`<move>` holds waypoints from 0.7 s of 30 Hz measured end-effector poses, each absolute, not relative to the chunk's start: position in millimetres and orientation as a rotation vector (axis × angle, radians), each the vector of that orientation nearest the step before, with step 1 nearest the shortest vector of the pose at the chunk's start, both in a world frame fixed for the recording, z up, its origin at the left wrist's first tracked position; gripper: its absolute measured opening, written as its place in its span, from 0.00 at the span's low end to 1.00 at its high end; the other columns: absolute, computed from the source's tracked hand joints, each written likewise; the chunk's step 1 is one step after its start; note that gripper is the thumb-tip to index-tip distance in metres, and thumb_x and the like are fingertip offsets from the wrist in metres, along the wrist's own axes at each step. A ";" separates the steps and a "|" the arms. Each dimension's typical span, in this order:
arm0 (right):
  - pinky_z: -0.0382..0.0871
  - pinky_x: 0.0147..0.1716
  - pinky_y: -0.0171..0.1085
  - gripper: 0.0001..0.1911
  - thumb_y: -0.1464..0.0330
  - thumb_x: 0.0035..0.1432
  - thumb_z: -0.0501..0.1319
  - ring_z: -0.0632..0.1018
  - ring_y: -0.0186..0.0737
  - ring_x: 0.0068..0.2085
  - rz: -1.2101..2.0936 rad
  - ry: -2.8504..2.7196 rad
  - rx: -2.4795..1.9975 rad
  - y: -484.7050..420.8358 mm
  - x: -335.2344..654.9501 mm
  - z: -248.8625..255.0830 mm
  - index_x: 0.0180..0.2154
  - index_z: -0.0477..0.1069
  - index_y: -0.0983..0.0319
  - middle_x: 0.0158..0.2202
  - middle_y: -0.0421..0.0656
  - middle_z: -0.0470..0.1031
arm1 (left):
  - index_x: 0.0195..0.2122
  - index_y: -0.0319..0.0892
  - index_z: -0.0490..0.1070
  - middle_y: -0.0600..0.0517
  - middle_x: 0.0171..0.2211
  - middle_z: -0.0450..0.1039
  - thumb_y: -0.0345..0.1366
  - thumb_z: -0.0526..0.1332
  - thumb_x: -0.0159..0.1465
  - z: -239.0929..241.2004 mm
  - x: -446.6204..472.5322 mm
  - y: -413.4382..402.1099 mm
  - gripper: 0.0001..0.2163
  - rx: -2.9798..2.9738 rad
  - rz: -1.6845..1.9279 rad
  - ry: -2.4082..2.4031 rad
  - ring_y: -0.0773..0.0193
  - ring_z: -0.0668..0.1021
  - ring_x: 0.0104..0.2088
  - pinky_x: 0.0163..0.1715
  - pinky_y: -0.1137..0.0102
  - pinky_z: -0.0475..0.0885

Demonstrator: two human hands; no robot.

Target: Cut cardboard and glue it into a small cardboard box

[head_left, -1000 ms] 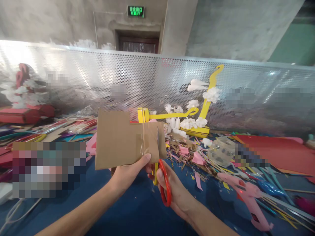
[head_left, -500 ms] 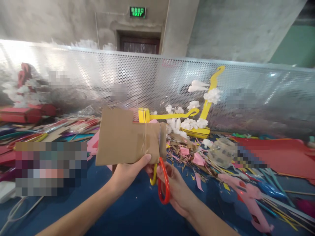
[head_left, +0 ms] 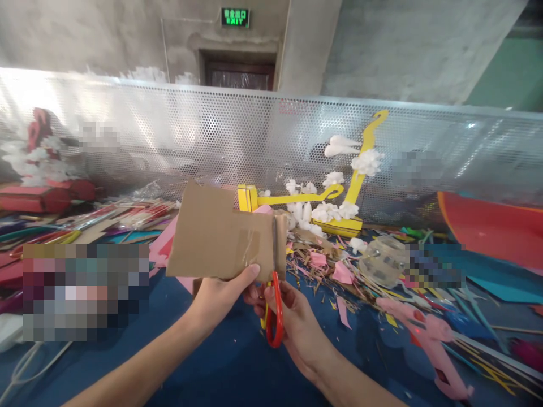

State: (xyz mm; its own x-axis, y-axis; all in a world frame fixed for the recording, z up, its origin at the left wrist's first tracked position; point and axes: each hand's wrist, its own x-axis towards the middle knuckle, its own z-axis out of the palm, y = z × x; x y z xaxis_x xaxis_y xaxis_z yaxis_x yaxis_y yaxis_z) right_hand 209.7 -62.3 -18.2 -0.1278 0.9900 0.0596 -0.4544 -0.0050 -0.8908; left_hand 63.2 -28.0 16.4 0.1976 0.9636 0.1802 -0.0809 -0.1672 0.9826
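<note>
My left hand (head_left: 227,297) is closed on the lower edge of a brown piece of cardboard (head_left: 207,237), thumb pressed on its near face. The cardboard is held up over the table and has a step cut out of its upper right side. In my right hand (head_left: 292,316) is a pair of scissors (head_left: 275,316) with red and yellow handles. The blades point up along the cardboard's right part, with a narrow strip of cardboard to the right of them. The fingers of my left hand behind the cardboard are partly hidden.
A pink glue gun (head_left: 428,345) lies at the right on the blue table (head_left: 203,367). Behind stand yellow paper shapes (head_left: 356,186) with white tufts, before a perforated metal screen (head_left: 178,135). Paper scraps (head_left: 316,260) litter the middle; a red sheet (head_left: 487,226) is at right.
The scissors' handles have come closer together and the cardboard has tilted slightly. At the right, the red sheet has lifted and shifted, showing a blue sheet beneath it.
</note>
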 end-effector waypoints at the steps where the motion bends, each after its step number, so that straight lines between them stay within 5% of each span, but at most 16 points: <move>1: 0.76 0.38 0.41 0.24 0.50 0.48 0.76 0.81 0.45 0.40 1.469 -0.953 -0.763 -61.0 208.8 -21.1 0.37 0.76 0.60 0.36 0.45 0.80 | 0.19 0.41 0.72 0.50 0.18 0.74 0.48 0.66 0.62 16.6 62.7 -28.2 0.19 1.404 1.214 0.927 0.63 0.76 0.21 0.27 0.68 0.76; 11: 0.72 0.52 0.45 0.22 0.49 0.53 0.73 0.78 0.45 0.49 1.556 -1.034 -0.701 -65.3 220.6 -18.9 0.43 0.77 0.54 0.42 0.42 0.80 | 0.15 0.45 0.66 0.53 0.17 0.71 0.47 0.62 0.63 19.2 59.0 -33.9 0.22 1.672 1.170 1.103 0.64 0.74 0.22 0.33 0.68 0.72; 21: 0.75 0.43 0.42 0.19 0.53 0.55 0.73 0.81 0.46 0.44 1.546 -1.026 -0.718 -59.4 227.5 -1.7 0.42 0.77 0.58 0.41 0.45 0.82 | 0.19 0.44 0.69 0.51 0.20 0.73 0.47 0.60 0.65 15.7 59.3 -33.9 0.20 1.712 1.111 1.016 0.62 0.77 0.25 0.32 0.68 0.74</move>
